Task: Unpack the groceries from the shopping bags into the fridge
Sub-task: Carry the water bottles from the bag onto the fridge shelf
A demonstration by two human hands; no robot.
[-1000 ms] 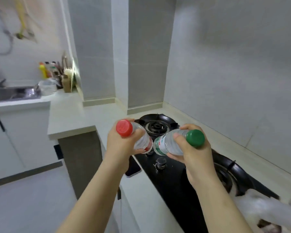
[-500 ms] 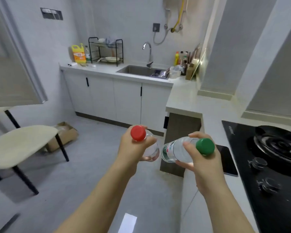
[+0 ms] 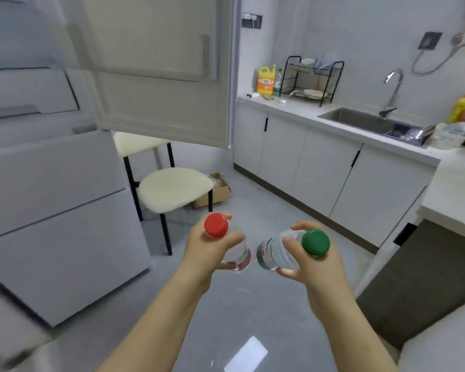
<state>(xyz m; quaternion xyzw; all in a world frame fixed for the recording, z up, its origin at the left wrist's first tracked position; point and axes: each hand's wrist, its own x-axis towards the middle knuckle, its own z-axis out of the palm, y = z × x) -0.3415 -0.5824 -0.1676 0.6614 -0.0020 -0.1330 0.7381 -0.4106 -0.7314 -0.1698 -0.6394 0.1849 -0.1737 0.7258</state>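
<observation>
My left hand (image 3: 208,253) grips a clear water bottle with a red cap (image 3: 216,225), its cap end towards me. My right hand (image 3: 313,260) grips a second clear bottle with a green cap (image 3: 315,242) and a green label; it lies tilted, base pointing left. The two bottles are close together, over the floor at chest height. The grey fridge (image 3: 51,210) stands at the left, its upper door (image 3: 156,71) swung open towards the middle of the view. The fridge's inside is blurred at the far left.
A cream-seated chair (image 3: 173,187) with black legs stands just right of the fridge, a cardboard box (image 3: 215,191) behind it. White cabinets with a sink (image 3: 365,122), a dish rack (image 3: 310,79) and a yellow detergent bottle (image 3: 265,80) run along the right. Grey floor lies between.
My view has swung left from the stove and counter to the fridge and its open door. Both hands keep their grip on the bottles, held in front of me.
</observation>
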